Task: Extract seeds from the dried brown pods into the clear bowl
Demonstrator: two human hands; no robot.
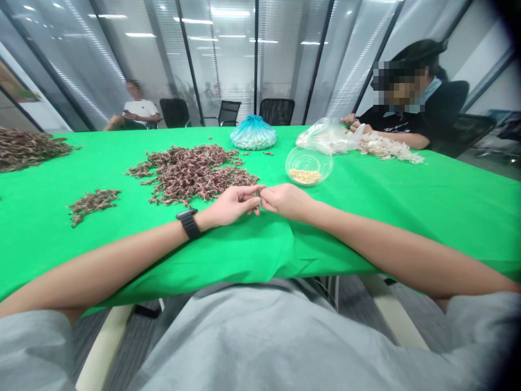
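Spreading across the view, a green tablecloth (366,228) bears a large heap of brown dried pods (191,174) just beyond the hands. Farther right, a clear plastic bowl (309,165) holds pale seeds (304,175). The left hand (234,206) and right hand (285,200) rest on the cloth, curled nearly shut, their fingertips (257,190) pinched together; anything held between them is too small to tell.

Tiny dark fragment (256,205), too small to identify, pinched between the fingertips of my left hand (232,206) and right hand (285,200), just beside a loose heap of dried reddish-brown pieces (191,174).
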